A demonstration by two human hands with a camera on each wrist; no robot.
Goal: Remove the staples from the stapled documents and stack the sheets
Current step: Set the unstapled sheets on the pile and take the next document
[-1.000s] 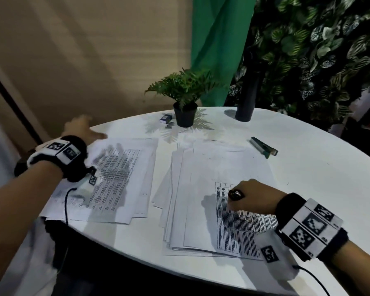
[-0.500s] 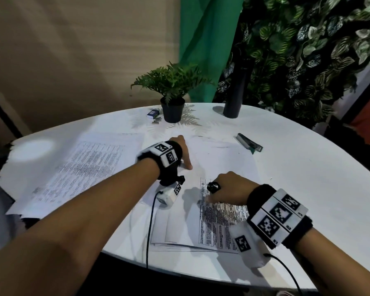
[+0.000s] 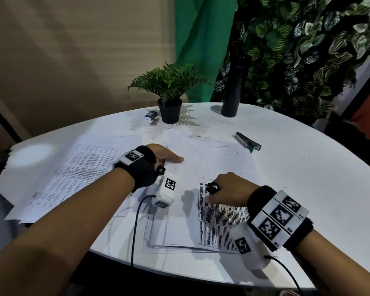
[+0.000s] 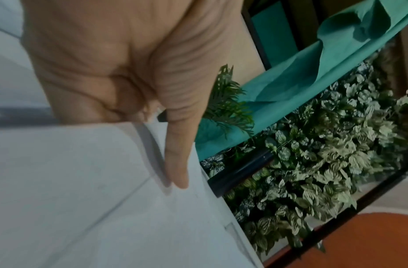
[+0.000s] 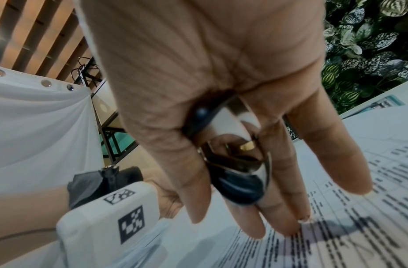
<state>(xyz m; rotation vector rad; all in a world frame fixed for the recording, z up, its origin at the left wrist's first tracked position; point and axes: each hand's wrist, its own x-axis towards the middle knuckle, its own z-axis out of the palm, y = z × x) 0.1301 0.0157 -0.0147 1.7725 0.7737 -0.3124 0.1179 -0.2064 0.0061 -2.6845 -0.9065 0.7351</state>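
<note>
Fingers (image 5: 287,214) of the right hand (image 3: 226,190) are curling round a staple remover (image 5: 235,168), their tips pressing a printed document pile (image 3: 214,227) at the desk's (image 3: 308,189) near edge. The left hand (image 3: 163,155) is lying flat, fingers together, on that pile's far part. Another sheet stack (image 3: 73,174) is sitting by the left edge. A stapler (image 3: 247,142) is lying farther back.

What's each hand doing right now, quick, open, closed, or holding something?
Left hand: open, fingers flat on the right paper stack.
Right hand: closed around the staple remover, fingertips on the printed sheet.
</note>
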